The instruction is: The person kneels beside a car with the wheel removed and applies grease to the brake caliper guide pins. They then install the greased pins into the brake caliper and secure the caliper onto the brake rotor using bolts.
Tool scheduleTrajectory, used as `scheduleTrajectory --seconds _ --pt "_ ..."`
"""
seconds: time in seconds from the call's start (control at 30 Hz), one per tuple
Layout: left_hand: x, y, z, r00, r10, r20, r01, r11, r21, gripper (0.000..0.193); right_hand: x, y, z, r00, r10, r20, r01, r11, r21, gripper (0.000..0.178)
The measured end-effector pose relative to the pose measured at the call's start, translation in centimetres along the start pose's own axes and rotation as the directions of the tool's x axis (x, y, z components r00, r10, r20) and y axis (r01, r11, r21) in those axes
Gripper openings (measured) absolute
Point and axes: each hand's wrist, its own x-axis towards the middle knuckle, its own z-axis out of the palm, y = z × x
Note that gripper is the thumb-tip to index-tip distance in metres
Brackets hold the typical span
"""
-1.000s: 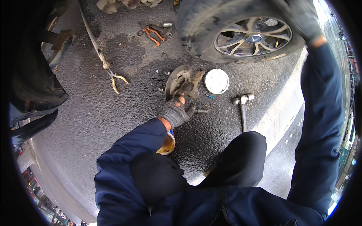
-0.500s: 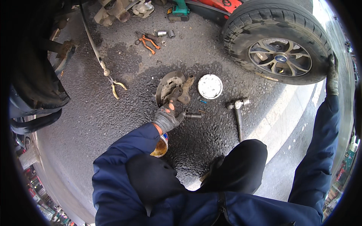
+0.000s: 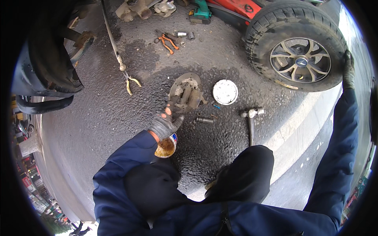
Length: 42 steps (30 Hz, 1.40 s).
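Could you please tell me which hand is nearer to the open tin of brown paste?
Left: the left hand is close by the tin; the right hand is far off, at the tyre.

wheel [image 3: 301, 62]: 1 (counting nearby) | pliers [image 3: 167, 46]: 2 | hammer [image 3: 252, 114]: 1 | lid [image 3: 225, 92]: 1 | tub [image 3: 175, 139]: 1

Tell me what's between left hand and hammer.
In the head view, a dark cylinder and a small brownish scrap lie between the left hand and the hammer.
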Motion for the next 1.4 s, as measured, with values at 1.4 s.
scheduleTrajectory --seconds 1.4 --pt "-14.1 -13.6 -5.4 0.756 -0.653 -0.056 0.438 0.568 -0.697 0.024 -32.7 -14.0 20.4 0.788 0.178 0.59 -0.433 0.841 0.324 0.046"
